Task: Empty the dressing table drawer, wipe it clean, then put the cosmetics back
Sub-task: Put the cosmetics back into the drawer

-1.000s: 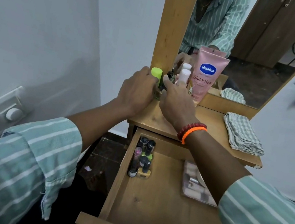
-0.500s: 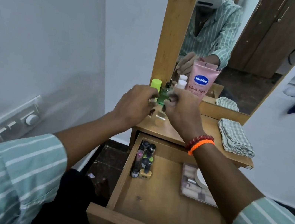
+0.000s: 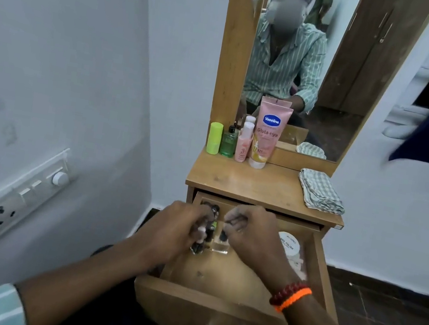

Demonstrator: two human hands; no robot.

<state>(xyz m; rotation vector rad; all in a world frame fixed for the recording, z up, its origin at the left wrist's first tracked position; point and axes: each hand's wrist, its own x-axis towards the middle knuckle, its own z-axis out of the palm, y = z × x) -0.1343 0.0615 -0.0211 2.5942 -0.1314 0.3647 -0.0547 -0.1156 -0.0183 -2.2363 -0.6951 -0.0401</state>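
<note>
The wooden drawer point(image 3: 215, 303) stands pulled out under the dressing table top. Both my hands are inside it near the back left. My left hand point(image 3: 175, 238) is curled around a small dark bottle point(image 3: 199, 240) with a pale cap, beside a cluster of nail polish bottles point(image 3: 213, 209). My right hand point(image 3: 249, 233) pinches the black cap of a small clear square bottle point(image 3: 220, 246) standing on the drawer floor. A round white jar point(image 3: 288, 244) lies on a clear palette case point(image 3: 299, 264) at the drawer's right.
On the table top point(image 3: 257, 186) stand a lime stick point(image 3: 214, 142), a green bottle point(image 3: 228, 145), a pink bottle point(image 3: 243, 146) and a Vaseline tube point(image 3: 267, 135) against the mirror. A folded checked cloth point(image 3: 320, 192) lies at right. A switch panel point(image 3: 14, 197) is on the left wall.
Both hands have come down from the bottles at the mirror into the drawer, bringing small bottles with them. The view has pulled back and up.
</note>
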